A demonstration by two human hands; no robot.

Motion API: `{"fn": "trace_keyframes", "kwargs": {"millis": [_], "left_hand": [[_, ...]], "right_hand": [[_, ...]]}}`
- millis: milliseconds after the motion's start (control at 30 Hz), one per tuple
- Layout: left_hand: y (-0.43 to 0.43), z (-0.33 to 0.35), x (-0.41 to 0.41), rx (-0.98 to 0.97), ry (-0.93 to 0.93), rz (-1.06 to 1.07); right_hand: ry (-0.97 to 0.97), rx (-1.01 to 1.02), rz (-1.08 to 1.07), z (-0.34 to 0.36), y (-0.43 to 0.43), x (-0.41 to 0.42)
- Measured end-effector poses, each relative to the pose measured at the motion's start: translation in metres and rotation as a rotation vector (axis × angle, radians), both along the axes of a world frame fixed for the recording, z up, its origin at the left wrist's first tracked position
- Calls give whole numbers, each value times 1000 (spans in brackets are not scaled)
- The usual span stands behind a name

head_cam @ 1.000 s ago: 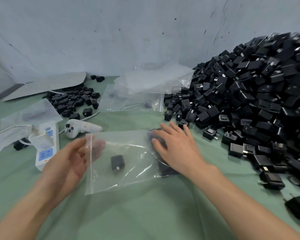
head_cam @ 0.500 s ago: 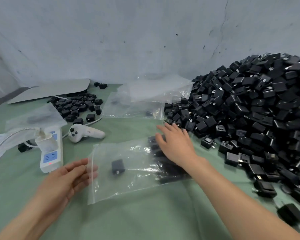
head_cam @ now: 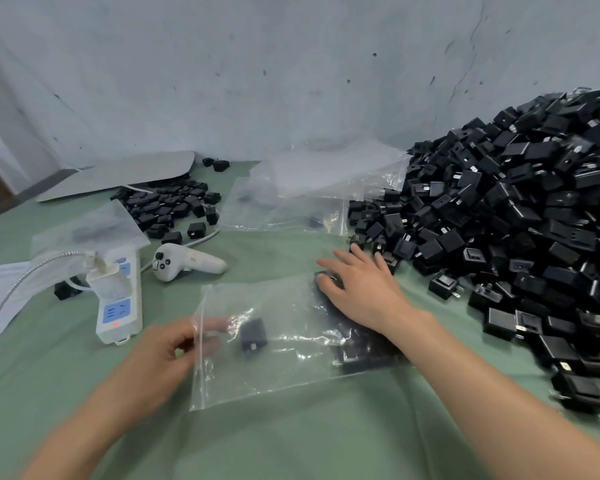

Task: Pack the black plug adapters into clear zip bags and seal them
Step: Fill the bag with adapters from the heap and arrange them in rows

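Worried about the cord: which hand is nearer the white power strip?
Left. The left hand pinches the bag just beside the power strip; the right hand lies farther right.

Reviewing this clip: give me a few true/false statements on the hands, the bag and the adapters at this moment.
1. The left hand pinches the zip bag at its left edge. True.
2. The right hand grips the white controller. False: it lies flat on the bag's right end, and nothing touches the controller.
3. One adapter lies apart from the others inside the bag. True.
4. The large adapter pile sits at the left. False: it is at the right.
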State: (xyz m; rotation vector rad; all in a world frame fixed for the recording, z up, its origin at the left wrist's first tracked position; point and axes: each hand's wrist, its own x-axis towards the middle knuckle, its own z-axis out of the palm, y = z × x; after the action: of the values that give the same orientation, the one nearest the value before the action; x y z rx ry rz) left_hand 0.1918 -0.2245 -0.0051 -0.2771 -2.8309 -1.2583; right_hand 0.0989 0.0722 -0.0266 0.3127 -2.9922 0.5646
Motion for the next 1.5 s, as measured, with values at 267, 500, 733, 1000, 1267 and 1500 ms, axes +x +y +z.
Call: {"fn": "trace_keyframes", "kwargs": {"millis": [267, 500, 733, 1000, 1267, 1500], "left_hand": [[44, 5, -28, -163, 93, -315], [52, -18, -46, -364, 192, -88], [40, -17, -54, -321, 125, -236], [53, -13, -59, -374, 232, -178], [57, -29, -70, -345, 295, -14], [50, -21, -55, -262, 398, -115]], "right_hand": [[-13, 34, 15, -7, 1, 3], [-11, -15, 11, -3, 2, 6], [12, -92, -70, 8, 18, 20], [-35, 67, -62, -10, 13, 26], [-47, 76, -62, -9, 13, 29], [-55, 72, -59, -7, 12, 30]]}}
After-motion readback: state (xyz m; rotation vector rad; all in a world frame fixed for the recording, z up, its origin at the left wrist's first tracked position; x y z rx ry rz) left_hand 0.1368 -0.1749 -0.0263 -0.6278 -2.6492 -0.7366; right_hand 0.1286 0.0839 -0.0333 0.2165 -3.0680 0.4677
